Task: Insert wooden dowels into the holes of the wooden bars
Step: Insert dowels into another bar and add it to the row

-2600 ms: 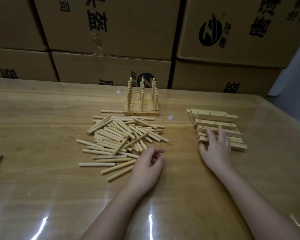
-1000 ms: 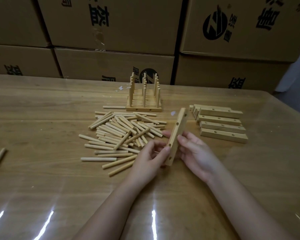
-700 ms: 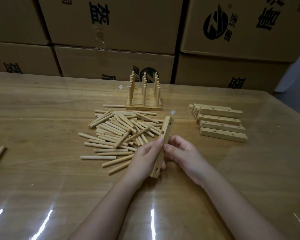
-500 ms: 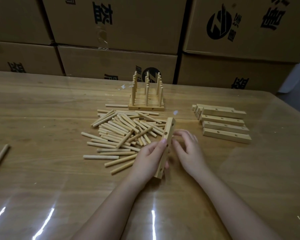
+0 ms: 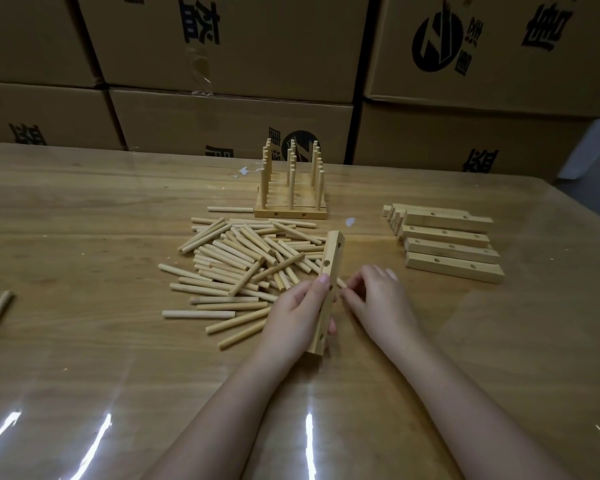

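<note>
So we've got the loose dowels (image 5: 243,268) piled mid-desk, nearer the far edge, and our left hand (image 5: 297,317) is clamped on one wooden bar (image 5: 328,292), held on edge with its holes facing right. Our right hand (image 5: 378,299) sits just beside it, fingers curled, and we honestly can't tell if it's pinching anything. Risk here: the bar twists in a one-handed grip, so a dowel goes in crooked and jams. Spare bars (image 5: 451,247) wait toward the right edge.
</note>
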Motion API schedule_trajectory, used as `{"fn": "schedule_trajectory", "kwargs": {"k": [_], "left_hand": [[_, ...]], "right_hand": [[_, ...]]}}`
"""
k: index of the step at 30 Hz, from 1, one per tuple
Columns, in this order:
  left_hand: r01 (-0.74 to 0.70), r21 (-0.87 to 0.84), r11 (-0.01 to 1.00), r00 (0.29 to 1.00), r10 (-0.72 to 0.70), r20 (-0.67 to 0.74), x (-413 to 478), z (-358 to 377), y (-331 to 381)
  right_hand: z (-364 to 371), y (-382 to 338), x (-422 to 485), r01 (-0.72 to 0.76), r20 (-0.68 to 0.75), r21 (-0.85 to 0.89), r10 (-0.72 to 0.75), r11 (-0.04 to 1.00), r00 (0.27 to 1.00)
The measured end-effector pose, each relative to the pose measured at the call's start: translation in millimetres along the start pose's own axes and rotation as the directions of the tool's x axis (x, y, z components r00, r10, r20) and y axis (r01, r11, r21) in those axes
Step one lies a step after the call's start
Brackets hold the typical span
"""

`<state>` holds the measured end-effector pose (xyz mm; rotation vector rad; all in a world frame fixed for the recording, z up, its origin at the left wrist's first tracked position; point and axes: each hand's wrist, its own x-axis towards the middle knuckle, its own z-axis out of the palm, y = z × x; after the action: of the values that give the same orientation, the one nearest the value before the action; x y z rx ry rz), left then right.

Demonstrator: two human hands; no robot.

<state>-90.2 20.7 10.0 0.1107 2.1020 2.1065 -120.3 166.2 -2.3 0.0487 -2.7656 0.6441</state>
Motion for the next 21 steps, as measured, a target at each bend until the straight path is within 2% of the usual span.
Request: {"fn": "schedule_trajectory", "kwargs": {"k": [6,8,11,14,18,21], "left_hand": [[-0.002,-0.03,1.0,1.0,0.002,-0.007,-1.6,-0.5,2.3],[0.0,-0.033,0.999,1.0,0.0,-0.011,-1.2,-0.9,2.0],[-0.009,-0.023,1.0,1.0,0.008,-0.016,0.2,-2.4,-0.7],[-0.055,-0.032,0.998,0.998,0.054,-0.027,1.0,-3.3,-3.1],[-0.139,-0.027,0.99,0.99,0.139,0.002,-0.2,-3.1,-1.8],[-0.16,-0.017,0.987,0.987,0.16,0.011,-0.7,-3.1,-1.0]], "right_hand": [[3.0,3.1,2.1,-0.033,-0.016,-0.021,0.033,0.999,0.999],[2.2,6.7,3.4,-0.106,-0.036,0.091,0.11,0.99,0.993],[-2.6,14.0,5.2,-0.19,-0.045,0.422,0.229,0.886,0.972],[-5.4,15.1,3.8,-0.108,-0.052,0.591,0.172,0.799,0.984],[-8.8,12.6,2.2,-0.021,-0.045,0.684,0.071,0.729,0.996],[-11.0,11.5,1.1,-0.024,-0.011,0.721,0.047,0.693,0.999]]}}
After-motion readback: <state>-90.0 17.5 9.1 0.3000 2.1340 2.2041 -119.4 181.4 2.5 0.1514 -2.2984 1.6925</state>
